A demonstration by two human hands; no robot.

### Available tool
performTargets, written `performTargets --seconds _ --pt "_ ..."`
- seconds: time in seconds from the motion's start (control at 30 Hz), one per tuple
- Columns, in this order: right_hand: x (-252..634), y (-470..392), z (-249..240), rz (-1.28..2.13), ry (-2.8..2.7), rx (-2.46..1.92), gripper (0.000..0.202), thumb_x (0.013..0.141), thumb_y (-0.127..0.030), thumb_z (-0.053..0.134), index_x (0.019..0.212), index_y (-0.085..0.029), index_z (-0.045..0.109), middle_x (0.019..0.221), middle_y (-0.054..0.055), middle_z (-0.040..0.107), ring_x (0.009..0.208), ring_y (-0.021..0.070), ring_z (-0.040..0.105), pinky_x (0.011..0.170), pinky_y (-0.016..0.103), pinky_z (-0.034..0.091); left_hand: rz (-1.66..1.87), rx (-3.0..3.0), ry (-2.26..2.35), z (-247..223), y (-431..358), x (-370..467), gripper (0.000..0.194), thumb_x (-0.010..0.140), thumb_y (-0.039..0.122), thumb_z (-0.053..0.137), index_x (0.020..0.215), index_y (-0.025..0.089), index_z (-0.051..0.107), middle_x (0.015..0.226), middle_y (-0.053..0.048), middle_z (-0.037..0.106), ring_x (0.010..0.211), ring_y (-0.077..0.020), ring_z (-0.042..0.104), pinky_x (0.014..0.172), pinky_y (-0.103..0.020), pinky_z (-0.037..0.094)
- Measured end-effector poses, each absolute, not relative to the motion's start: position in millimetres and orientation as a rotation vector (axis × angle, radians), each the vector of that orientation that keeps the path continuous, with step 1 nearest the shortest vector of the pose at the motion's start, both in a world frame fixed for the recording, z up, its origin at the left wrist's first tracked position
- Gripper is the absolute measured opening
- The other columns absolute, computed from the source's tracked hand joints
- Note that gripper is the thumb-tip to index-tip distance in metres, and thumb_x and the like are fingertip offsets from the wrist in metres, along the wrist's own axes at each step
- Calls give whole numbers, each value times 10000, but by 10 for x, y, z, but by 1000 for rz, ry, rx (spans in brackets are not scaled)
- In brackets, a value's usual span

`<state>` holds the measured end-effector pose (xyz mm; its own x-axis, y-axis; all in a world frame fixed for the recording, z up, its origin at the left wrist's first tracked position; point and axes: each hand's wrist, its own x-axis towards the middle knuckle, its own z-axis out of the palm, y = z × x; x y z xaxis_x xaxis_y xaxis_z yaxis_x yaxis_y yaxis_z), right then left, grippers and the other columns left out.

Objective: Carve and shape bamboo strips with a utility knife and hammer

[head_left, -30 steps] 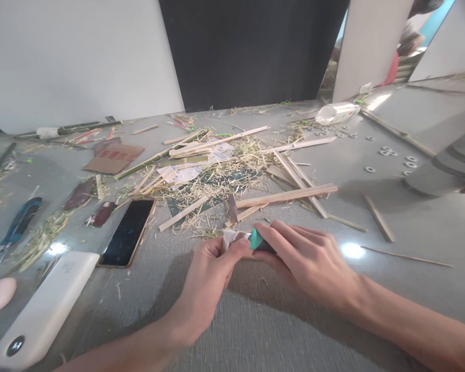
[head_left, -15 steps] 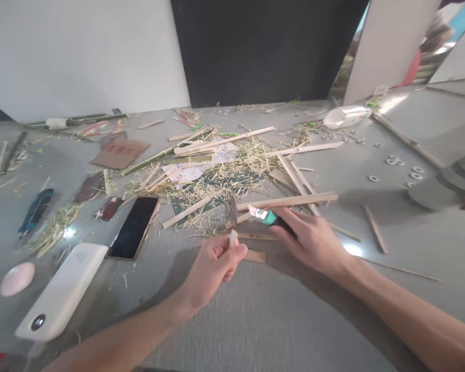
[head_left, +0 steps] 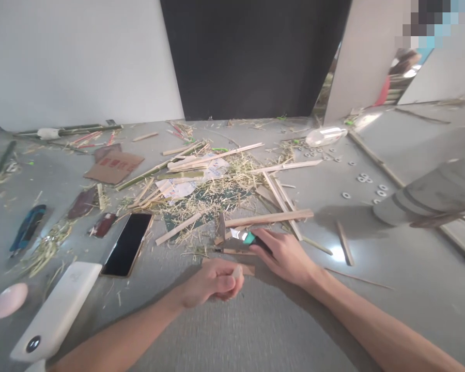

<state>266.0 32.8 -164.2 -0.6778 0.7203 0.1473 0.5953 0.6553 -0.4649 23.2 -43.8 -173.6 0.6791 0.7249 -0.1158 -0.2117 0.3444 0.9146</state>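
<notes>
My left hand [head_left: 217,279] is closed around a small pale piece [head_left: 237,272], whose end shows between thumb and forefinger; its kind is unclear. Under that hand lies a flat wooden strip [head_left: 249,270]. My right hand [head_left: 282,253] grips a utility knife [head_left: 248,238] with a teal front, its blade out and pointing left. Just beyond the knife are a longer wooden stick [head_left: 271,217] and a short upright-looking wooden piece [head_left: 222,226]. Pale shavings [head_left: 217,199] and split bamboo strips [head_left: 217,156] cover a green cutting mat [head_left: 173,222] farther back.
A phone [head_left: 127,245], a white power bank [head_left: 58,310] and a pink rounded object [head_left: 10,300] lie at left, near a blue tool [head_left: 28,230]. On the right are white rings [head_left: 364,178], a clear bottle [head_left: 325,136] and a grey cylinder [head_left: 430,191]. Panels stand behind.
My left hand has turned, tipping the pale piece, and the knife in my right hand has come closer to it. The view has shifted, so the table things sit lower and farther left.
</notes>
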Motion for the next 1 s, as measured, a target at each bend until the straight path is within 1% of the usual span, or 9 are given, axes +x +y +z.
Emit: performTargets --seconds 0.07,0.13,0.33,0.53,0.7,0.9,1.0 --pt "2674 325 -1657 568 -2559 -1049 245 1090 -372 465 1192 -200 607 987 76 761 784 214 707 656 314 413 651 1045 575 -1740 -428 234 559 909 703 647 737 182 539 605 42 430 497 -88 327 467 -247 209" --pt "2685 320 -1669 577 -2562 -1053 246 1090 -386 467 1167 -202 610 975 73 756 772 210 697 655 311 398 650 1036 583 -1745 -422 236 558 914 705 641 747 182 544 613 43 433 496 -87 330 467 -242 215" --pt "2673 319 -1656 595 -2543 -1108 248 1087 -413 481 1116 -208 618 978 69 763 772 203 682 647 299 350 640 1027 592 -1742 -424 235 550 923 682 651 745 175 540 605 54 412 485 -76 304 460 -241 197" --pt "2631 327 -1616 603 -2520 -1162 223 1066 -405 530 1082 -211 638 970 67 775 757 197 672 642 301 324 620 1025 623 -1705 -439 237 564 894 706 669 753 179 528 623 61 398 510 -78 275 468 -237 180" --pt "2591 321 -1629 599 -2513 -1153 252 1069 -417 516 1102 -211 659 983 74 776 795 210 686 667 304 356 619 1032 636 -1721 -453 241 577 869 724 680 738 184 525 619 52 423 506 -82 304 460 -241 183" --pt "2572 319 -1661 579 -2509 -1126 298 1068 -429 503 1179 -216 679 996 78 776 810 218 692 687 320 402 636 1040 656 -1722 -492 222 561 872 719 674 738 195 526 611 56 410 500 -85 288 463 -244 172" --pt "2544 327 -1661 567 -2506 -1147 305 1062 -428 503 1165 -217 696 980 81 774 811 225 694 683 325 417 649 1036 642 -1700 -488 217 547 882 703 674 743 196 523 615 55 410 511 -88 304 479 -247 189"
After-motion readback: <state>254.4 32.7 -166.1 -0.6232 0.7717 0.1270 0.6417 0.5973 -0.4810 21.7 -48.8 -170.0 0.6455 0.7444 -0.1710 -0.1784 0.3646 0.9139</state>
